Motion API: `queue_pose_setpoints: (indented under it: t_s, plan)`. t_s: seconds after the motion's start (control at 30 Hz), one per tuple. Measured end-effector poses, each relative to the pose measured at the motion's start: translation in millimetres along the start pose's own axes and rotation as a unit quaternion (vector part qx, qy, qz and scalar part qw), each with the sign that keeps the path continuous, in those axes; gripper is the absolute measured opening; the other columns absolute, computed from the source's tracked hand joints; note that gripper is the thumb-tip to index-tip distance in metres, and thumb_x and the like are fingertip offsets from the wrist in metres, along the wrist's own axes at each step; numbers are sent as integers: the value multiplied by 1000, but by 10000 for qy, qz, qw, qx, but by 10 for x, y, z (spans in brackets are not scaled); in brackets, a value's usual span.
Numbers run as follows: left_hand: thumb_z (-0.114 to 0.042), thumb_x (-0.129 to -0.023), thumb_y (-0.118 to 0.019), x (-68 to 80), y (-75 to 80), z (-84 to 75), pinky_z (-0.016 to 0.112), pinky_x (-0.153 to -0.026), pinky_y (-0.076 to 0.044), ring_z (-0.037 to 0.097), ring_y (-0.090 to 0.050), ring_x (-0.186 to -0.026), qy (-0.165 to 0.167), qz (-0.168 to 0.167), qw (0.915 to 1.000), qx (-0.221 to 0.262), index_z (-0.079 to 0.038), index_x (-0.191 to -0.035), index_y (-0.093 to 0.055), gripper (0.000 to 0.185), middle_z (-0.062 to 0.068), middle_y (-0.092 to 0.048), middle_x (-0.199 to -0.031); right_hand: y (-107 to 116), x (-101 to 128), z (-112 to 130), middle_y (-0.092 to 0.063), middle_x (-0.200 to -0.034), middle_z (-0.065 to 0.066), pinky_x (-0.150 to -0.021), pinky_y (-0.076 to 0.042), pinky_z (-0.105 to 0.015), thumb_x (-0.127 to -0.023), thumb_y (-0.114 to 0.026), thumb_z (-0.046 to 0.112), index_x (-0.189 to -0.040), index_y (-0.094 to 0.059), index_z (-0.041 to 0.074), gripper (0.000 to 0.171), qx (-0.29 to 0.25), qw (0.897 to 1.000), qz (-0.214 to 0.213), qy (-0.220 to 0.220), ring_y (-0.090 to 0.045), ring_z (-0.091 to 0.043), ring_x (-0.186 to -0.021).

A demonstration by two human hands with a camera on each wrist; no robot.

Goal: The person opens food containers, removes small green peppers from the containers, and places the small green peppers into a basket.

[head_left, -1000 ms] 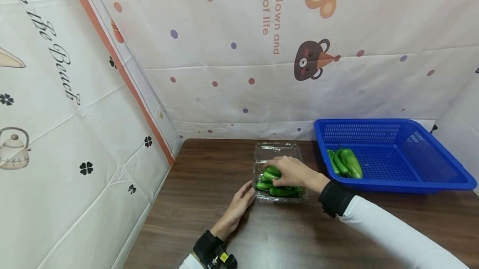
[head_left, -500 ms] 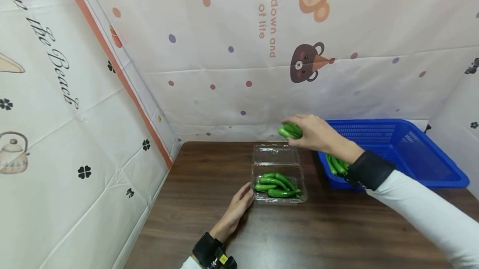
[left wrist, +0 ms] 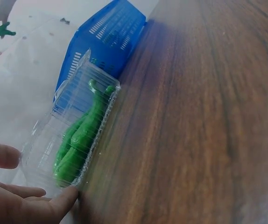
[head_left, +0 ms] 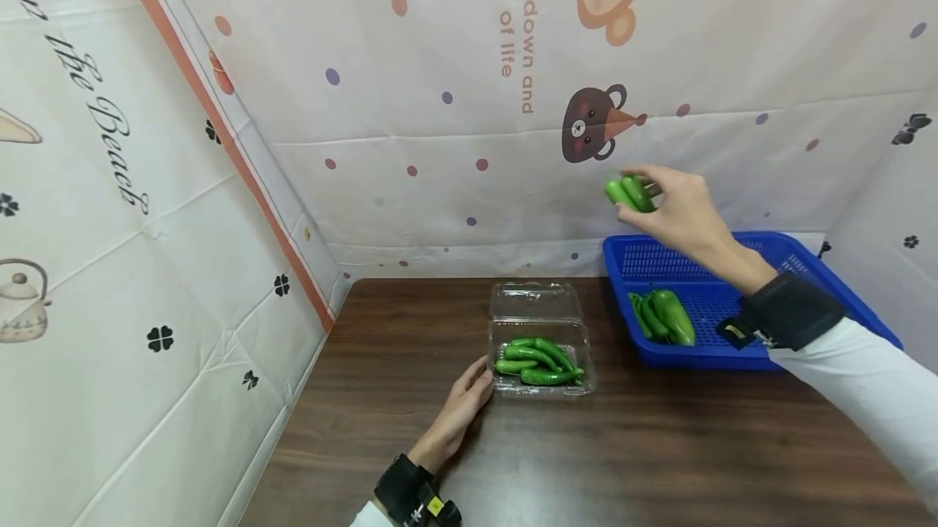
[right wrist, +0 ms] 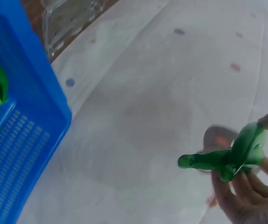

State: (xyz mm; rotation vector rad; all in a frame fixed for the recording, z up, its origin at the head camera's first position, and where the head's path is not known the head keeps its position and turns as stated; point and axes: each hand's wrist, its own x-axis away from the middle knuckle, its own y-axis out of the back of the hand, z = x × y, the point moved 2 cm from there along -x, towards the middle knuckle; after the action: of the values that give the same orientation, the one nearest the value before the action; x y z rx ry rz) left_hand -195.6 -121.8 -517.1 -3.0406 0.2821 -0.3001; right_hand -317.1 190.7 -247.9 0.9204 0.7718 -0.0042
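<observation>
The right hand (head_left: 681, 205) is raised in front of the patterned cloth, above the far left part of the basket, pinching a small bunch of green peppers (head_left: 628, 195) between thumb and fingers. At least two show in the head view, side by side; in the right wrist view their stem ends poke out past the fingers, well apart from the basket.

The left hand (head_left: 456, 411) lies low at the left side of the clear plastic container (head_left: 535, 304), its fingers nearly straight and touching the near left corner. In the left wrist view the thumb is apart from the fingers, against the container's wall.

The container stands open on the table (head_left: 410, 331), its lid folded back toward the cloth. Several slim green peppers lie inside, one across the near edge and others slanting behind it.

To the right, just beside it, is the blue basket (head_left: 689, 357) with slotted walls. More green peppers (head_left: 670, 318) cluster at its left end, one noticeably broader.

Black bands circle both wrists, below white sleeves. Behind, the pale cloth (head_left: 410, 209) carries coloured dots, bear faces and lettering.
</observation>
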Motion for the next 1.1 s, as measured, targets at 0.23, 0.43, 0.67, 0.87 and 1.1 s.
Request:
queue_pose_setpoints:
  t_s: [0.23,0.43,0.67,0.87,1.1]
  plan:
    - [-37,-110,-46,-6,8,1,51,-128,-29,42,-25,-154,24,-38,10000,17,-2,-162,-21,68,30,-17,-167,66,57,-335,-67,-115,-37,-54,-44,-12,-91,-73,21,-135,-61,-6,52,62,9939,518,-972,-69,-50,-95]
    - [-36,-110,-46,9,11,3,51,-128,-29,42,-24,-154,33,-65,10000,44,-1,-162,-21,67,30,-17,-167,-61,226,-647,-64,-115,-42,-57,-57,-39,-96,-69,28,-133,-58,-13,56,335,9758,1640,-1405,-68,-34,-68]
    - [-34,-111,-45,9,-4,14,51,-128,-29,42,-24,-155,37,-9,10000,58,-1,-163,-20,66,30,-16,-167,-403,554,-989,-66,-64,-10,-52,-43,-29,-97,-66,27,-130,-56,-20,58,180,9394,3026,-1601,-45,-12,-46]
    - [-36,-110,-46,8,-5,26,52,-128,-29,42,-24,-155,14,-18,10000,83,-2,-163,-20,67,29,-15,-168,-659,735,-1050,-74,-92,-27,-58,-50,-34,-94,-70,21,-123,-61,-20,51,237,9349,3265,-1371,-61,-18,-59]
    - [-34,-111,-45,5,4,15,52,-128,-30,42,-25,-154,38,-79,9999,96,-1,-162,-21,66,30,-17,-167,-779,825,-953,-64,-117,-40,-76,-60,-56,-93,-73,20,-120,-64,-17,46,501,9313,3335,-1378,-68,-47,-95]
